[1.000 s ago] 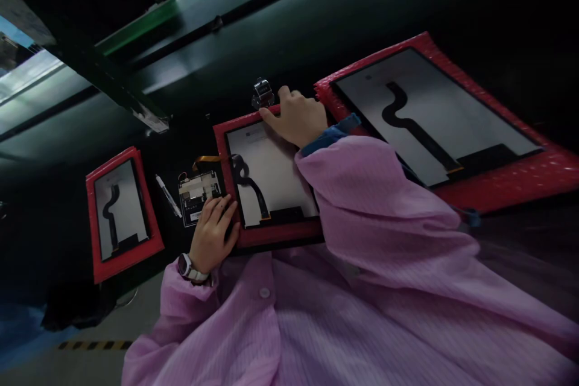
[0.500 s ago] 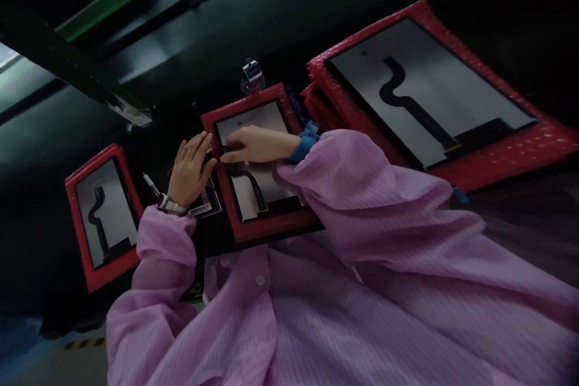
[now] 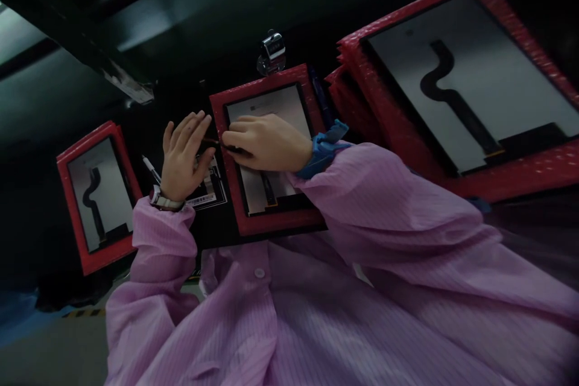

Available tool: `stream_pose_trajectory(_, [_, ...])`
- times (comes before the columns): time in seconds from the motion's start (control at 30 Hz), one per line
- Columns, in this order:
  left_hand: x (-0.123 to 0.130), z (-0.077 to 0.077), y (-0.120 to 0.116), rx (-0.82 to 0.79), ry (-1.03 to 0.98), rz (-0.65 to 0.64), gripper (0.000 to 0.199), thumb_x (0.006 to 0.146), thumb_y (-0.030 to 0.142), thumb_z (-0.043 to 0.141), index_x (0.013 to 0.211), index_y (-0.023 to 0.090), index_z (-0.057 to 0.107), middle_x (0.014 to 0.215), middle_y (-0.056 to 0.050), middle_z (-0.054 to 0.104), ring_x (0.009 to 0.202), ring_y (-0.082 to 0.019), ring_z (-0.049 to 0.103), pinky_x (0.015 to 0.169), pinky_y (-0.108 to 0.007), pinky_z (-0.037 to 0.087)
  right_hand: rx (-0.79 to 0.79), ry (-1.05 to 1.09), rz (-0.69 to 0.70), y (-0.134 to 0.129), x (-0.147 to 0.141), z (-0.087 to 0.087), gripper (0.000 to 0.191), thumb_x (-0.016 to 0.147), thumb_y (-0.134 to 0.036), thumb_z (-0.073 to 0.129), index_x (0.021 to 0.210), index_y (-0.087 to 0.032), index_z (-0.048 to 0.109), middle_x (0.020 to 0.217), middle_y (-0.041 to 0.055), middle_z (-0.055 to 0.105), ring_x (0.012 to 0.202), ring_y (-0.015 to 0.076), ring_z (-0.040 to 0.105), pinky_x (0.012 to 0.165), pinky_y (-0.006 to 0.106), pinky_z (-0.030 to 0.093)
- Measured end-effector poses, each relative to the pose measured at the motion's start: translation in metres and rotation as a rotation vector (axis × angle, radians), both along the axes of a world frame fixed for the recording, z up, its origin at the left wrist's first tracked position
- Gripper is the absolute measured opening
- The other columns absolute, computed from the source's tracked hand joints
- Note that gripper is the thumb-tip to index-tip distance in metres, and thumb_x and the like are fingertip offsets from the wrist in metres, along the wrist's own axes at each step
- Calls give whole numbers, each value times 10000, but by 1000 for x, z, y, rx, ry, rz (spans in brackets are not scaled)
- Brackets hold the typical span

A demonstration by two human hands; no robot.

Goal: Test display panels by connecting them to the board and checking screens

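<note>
A black ribbon flex cable [image 3: 268, 188] lies on the pale display panel [image 3: 266, 105], which sits in a red padded sleeve [image 3: 271, 227]. My right hand [image 3: 266, 143] rests over the panel, its fingertips pinching the cable's upper end near the sleeve's left edge. That hand hides most of the cable. My left hand [image 3: 183, 157] is raised just left of the sleeve, its fingers spread and holding nothing. Under it lies a small circuit board with a barcode label [image 3: 208, 187], partly hidden.
A chrome tally counter [image 3: 272, 54] stands above the middle sleeve. A white pen [image 3: 151, 169] lies left of the board. Other panels in red sleeves lie at left [image 3: 75, 217] and right [image 3: 520, 175] on the black bench [image 3: 136, 42].
My right hand has moved from the panel's top edge onto the cable and lifted its upper end. My left hand has risen off the sleeve's edge, with its fingers spread.
</note>
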State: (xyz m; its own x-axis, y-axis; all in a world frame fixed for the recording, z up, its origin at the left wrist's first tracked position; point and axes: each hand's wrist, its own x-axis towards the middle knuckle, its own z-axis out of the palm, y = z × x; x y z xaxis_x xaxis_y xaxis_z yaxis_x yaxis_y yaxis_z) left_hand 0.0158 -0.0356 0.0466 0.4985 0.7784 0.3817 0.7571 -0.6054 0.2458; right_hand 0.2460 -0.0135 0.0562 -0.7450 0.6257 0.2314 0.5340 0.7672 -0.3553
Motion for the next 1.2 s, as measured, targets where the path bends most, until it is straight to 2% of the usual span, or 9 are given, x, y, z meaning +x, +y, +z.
stream_pose_trajectory(0.07, [0, -1, -1, 28, 8, -9, 375, 1035, 420, 471, 1323, 231, 618, 1416, -95, 632, 1384, -270, 528, 1238, -505, 230, 41, 40, -31, 0, -1, -5, 190, 934, -163, 507, 1055, -116, 647, 1052, 129, 659, 999, 236, 547, 725, 315, 337])
stream_pose_trajectory(0.13, [1, -1, -1, 38, 1, -8, 280, 1025, 396, 499, 1177, 238, 674, 1244, -63, 725, 1246, -249, 630, 1228, -507, 249, 1, 126, -46, 2, -2, -10, 183, 913, -177, 541, 1045, -110, 648, 1052, 133, 650, 1010, 241, 532, 789, 328, 369])
stream_pose_trajectory(0.27, [2, 1, -3, 13, -1, -3, 219, 1018, 349, 480, 996, 235, 666, 956, -19, 758, 966, -212, 707, 1180, -512, 327, -306, 368, 52, 5, -4, -16, 211, 932, -341, 577, 921, -137, 631, 918, 74, 632, 884, 187, 520, 828, 319, 389])
stream_pose_trajectory(0.37, [2, 2, -4, 15, -8, -47, 188, 982, 320, 475, 939, 230, 634, 875, -11, 734, 880, -210, 696, 1151, -526, 350, -561, 460, 103, 5, -5, -17, 231, 930, -363, 569, 872, -144, 613, 848, 38, 602, 791, 141, 507, 752, 280, 376])
stream_pose_trajectory(0.47, [2, 2, -7, -15, -21, -116, 176, 931, 335, 478, 943, 225, 616, 861, -12, 719, 862, -226, 683, 1161, -570, 297, -698, 482, 103, 5, -5, -16, 173, 873, -316, 618, 853, -146, 593, 797, 6, 570, 723, 113, 473, 696, 258, 356])
stream_pose_trajectory(0.6, [5, 2, -10, -87, -53, -104, 171, 933, 295, 458, 867, 221, 598, 796, 0, 695, 816, -214, 651, 1081, -547, 332, -728, 481, 105, 4, -6, -17, 86, 836, -223, 620, 867, -146, 599, 816, 6, 589, 747, 111, 497, 718, 250, 375])
stream_pose_trajectory(0.77, [9, 1, -11, -121, -66, -65, 141, 877, 269, 486, 780, 221, 575, 714, 6, 646, 795, -216, 610, 978, -510, 352, -750, 460, 106, 4, -8, -18, 68, 831, -160, 579, 885, -144, 618, 844, 20, 621, 763, 112, 524, 721, 239, 389])
stream_pose_trajectory(1.0, [13, 0, -12, -140, -61, -2, 193, 892, 316, 475, 745, 231, 567, 688, 1, 627, 776, -218, 588, 977, -503, 344, -653, 465, 35, -1, -14, -18, 32, 806, -133, 546, 788, -149, 566, 728, -18, 546, 689, 98, 466, 684, 232, 336])
stream_pose_trajectory(1.2, [16, -3, -12, -150, -35, 19, 210, 901, 322, 471, 737, 234, 570, 681, -4, 619, 770, -220, 580, 979, -505, 344, -637, 470, 47, -1, -14, -19, 54, 825, -133, 539, 776, -154, 541, 713, -23, 524, 697, 101, 454, 686, 237, 316])
